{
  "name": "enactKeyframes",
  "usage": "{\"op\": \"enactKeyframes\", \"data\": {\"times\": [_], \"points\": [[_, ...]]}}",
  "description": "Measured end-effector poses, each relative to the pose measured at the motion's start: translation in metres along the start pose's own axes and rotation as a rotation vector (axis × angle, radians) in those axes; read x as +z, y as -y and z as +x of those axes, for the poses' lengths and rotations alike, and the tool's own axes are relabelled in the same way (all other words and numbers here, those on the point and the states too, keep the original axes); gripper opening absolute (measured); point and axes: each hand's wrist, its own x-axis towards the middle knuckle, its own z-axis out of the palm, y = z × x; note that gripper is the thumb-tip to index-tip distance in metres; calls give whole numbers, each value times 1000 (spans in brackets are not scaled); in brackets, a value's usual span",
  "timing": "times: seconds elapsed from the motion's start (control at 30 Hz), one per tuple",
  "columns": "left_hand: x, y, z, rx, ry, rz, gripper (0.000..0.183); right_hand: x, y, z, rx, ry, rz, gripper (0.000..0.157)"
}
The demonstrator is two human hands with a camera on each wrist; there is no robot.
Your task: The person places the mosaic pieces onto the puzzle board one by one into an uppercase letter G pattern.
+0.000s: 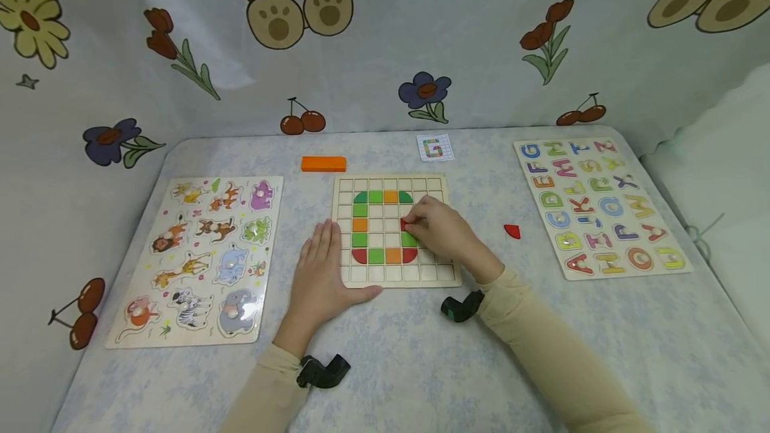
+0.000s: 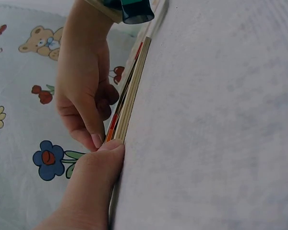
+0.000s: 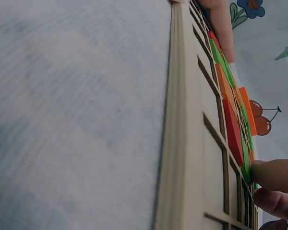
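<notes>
A square wooden grid board (image 1: 394,276) lies on the table, with green, orange and red tiles set in a bracket-like outline. My left hand (image 1: 320,279) steadies it, straight fingers along the left edge and thumb at the near edge. With thumb and forefinger, my right hand (image 1: 442,229) pinches a small red tile (image 1: 404,224) at the outline's right side, just above a green tile (image 1: 408,240). The fingers hide most of the red tile's shape. In the right wrist view, the fingertips touch near a green tile (image 3: 245,160), beyond a red corner tile (image 3: 233,132).
A pattern card (image 1: 434,148) and an orange block (image 1: 323,164) lie behind the board. One loose red quarter-round tile (image 1: 512,231) is to the right. An animal puzzle (image 1: 204,259) stands left, a letter puzzle (image 1: 601,209) right.
</notes>
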Motion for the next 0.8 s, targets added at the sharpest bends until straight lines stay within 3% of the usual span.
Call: {"op": "enactKeyframes", "data": {"times": [0.27,0.5,0.63,0.8], "points": [[-1,-1,-1,-5,0,-14,134,-24,-16,-29,43,1,-19,23],[-1,-1,-1,-6,0,-15,134,-57,-61,-62,80,-9,-199,39],[-1,-1,-1,-8,0,-13,135,-70,-80,-77,100,-30,-253,38],[0,-1,-1,-5,-6,-11,135,-77,-89,-84,144,12,-275,36]]}}
